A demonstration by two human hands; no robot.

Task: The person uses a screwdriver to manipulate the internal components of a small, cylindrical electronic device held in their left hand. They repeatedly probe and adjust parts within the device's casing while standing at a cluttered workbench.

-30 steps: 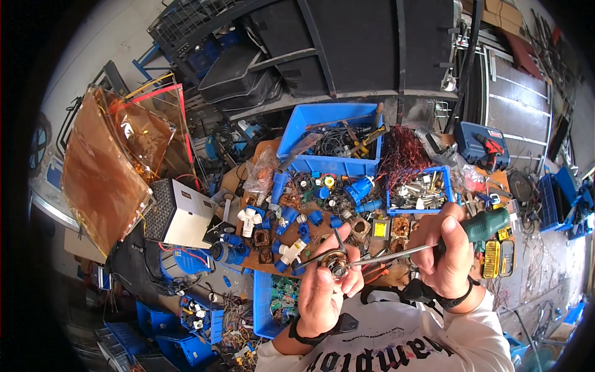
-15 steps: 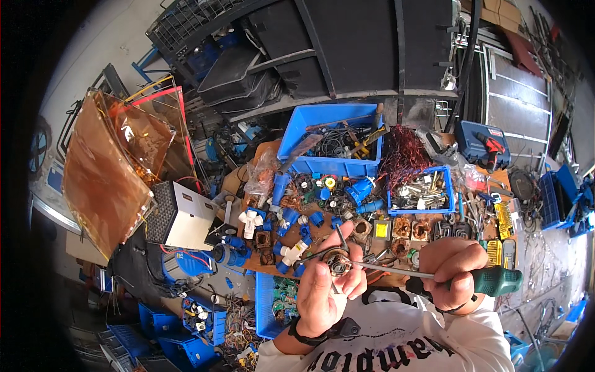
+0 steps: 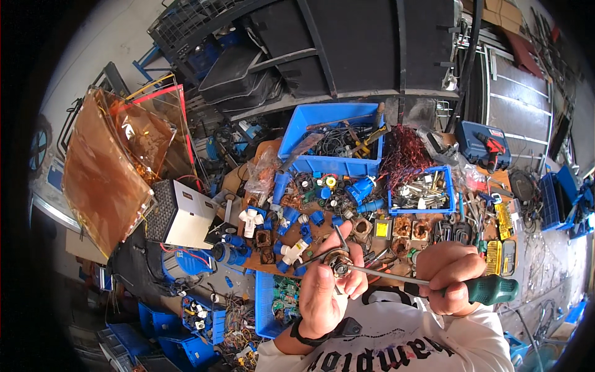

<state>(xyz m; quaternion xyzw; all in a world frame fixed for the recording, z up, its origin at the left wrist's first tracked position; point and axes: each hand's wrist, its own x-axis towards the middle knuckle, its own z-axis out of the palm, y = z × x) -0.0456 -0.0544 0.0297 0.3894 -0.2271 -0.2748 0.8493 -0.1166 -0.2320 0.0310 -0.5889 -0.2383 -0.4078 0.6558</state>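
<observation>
Near the table's front edge my left hand (image 3: 323, 299) is closed around a small round metal part (image 3: 338, 265) with a ring-shaped face and a hollow centre. Thin dark metal arms stick out beside it between my fingers. My right hand (image 3: 451, 278) grips a screwdriver (image 3: 493, 290) by its green handle, and the shaft runs leftward to the round part. The screwdriver's tip meets the part's ring; exactly where it sits is too small to tell. My left fingers and thumb hide the part's sides.
Blue and white plastic fittings (image 3: 293, 251) lie left of my hands. Behind them stand a blue bin (image 3: 328, 166) of cables and tools and a blue tray (image 3: 421, 209) of metal pieces. A power drill (image 3: 494, 150) rests at the right, and a blue crate (image 3: 264, 304) of circuit boards stands below.
My right hand and the screwdriver have shifted slightly down and left, and the shaft's angle has changed a little. The round part has tilted slightly in my left hand.
</observation>
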